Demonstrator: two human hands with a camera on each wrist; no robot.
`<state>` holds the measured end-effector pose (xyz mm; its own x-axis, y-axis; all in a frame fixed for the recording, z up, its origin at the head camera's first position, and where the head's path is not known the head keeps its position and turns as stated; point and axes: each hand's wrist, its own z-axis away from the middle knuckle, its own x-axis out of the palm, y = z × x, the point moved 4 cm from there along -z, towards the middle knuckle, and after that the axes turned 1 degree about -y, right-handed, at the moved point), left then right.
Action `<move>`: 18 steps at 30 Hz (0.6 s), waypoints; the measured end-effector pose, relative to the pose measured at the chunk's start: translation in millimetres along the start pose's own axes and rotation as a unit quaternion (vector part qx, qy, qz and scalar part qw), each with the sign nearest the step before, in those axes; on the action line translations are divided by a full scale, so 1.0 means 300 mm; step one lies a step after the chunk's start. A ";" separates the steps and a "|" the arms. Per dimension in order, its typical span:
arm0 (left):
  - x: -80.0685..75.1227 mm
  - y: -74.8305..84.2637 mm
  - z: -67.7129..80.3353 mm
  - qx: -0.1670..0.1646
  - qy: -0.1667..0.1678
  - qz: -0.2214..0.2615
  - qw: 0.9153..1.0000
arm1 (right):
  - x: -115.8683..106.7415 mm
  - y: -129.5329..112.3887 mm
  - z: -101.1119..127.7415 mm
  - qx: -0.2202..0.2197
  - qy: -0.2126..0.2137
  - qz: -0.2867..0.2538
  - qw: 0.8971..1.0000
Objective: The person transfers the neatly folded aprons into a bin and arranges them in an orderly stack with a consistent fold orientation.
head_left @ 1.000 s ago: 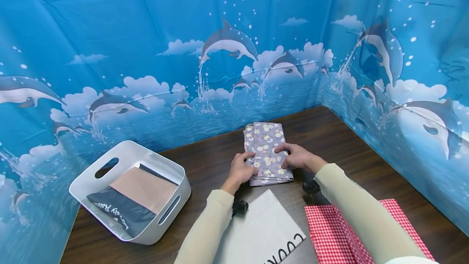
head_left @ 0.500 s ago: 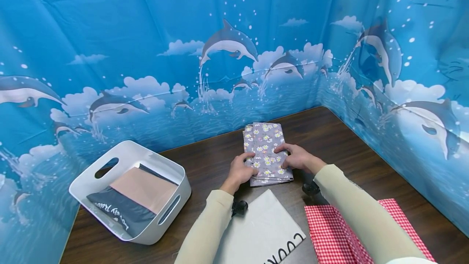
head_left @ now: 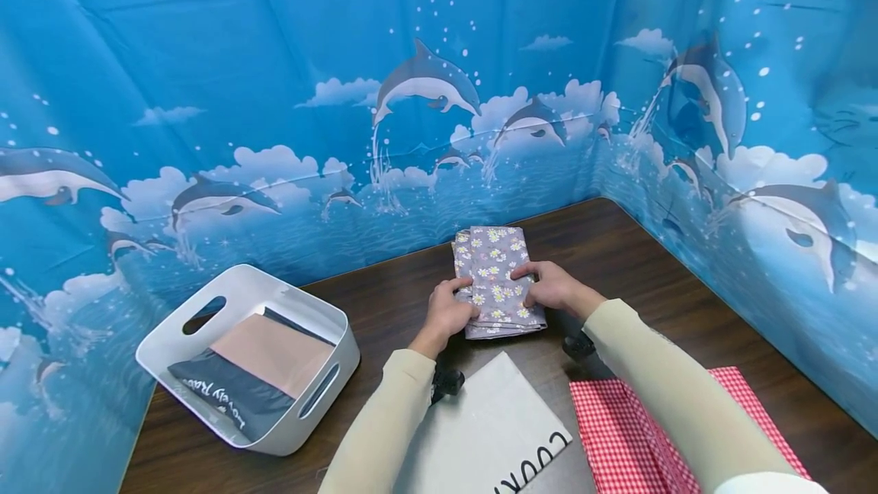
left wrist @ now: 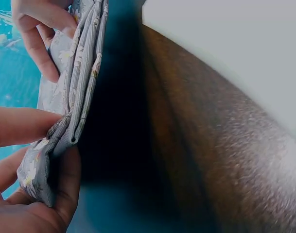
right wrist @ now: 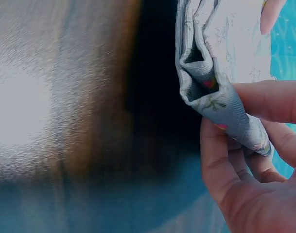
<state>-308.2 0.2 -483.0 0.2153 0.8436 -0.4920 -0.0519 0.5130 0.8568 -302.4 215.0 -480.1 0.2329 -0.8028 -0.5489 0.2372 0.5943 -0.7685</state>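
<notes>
A folded grey cloth with white daisies [head_left: 495,273] lies near the back edge of the wooden table. My left hand [head_left: 447,312] pinches its left side; in the left wrist view the thumb [left wrist: 26,127] is on one face and the fingers curl round the other. On the right side, my right hand [head_left: 554,287] grips the cloth the same way, its thumb [right wrist: 276,99] against the face and fingers behind. Several stacked fold layers show along the near edge in both wrist views. How far the cloth is off the tabletop, I cannot tell.
A white bin [head_left: 329,372] with handle holes stands left, holding a pink and dark folded cloth [head_left: 274,353]. In front lie a white cloth with black lettering [head_left: 490,425] and a red-checked cloth [head_left: 617,429], partly under the right sleeve. A dolphin-print blue curtain [head_left: 425,166] borders the table [head_left: 391,303].
Both hands keep their hold on the daisy cloth. Its near edge has shifted slightly away from me, and the head view has turned a little.
</notes>
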 end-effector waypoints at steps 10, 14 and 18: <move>-0.067 0.055 0.016 0.023 0.014 0.015 1.000 | -0.032 -0.079 0.023 -0.011 0.004 -0.020 1.000; -0.093 0.068 0.018 0.031 0.015 0.016 0.999 | -0.034 -0.106 0.025 -0.016 0.005 -0.028 0.999; -0.123 0.088 0.018 0.028 0.016 0.013 0.999 | -0.044 -0.146 0.028 -0.026 0.004 -0.022 0.999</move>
<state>-312.2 -18.3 -441.3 0.1842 0.8614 -0.4734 -0.0029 0.4821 0.8761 -308.0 200.0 -436.2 0.2153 -0.8282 -0.5175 0.1968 0.5558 -0.8077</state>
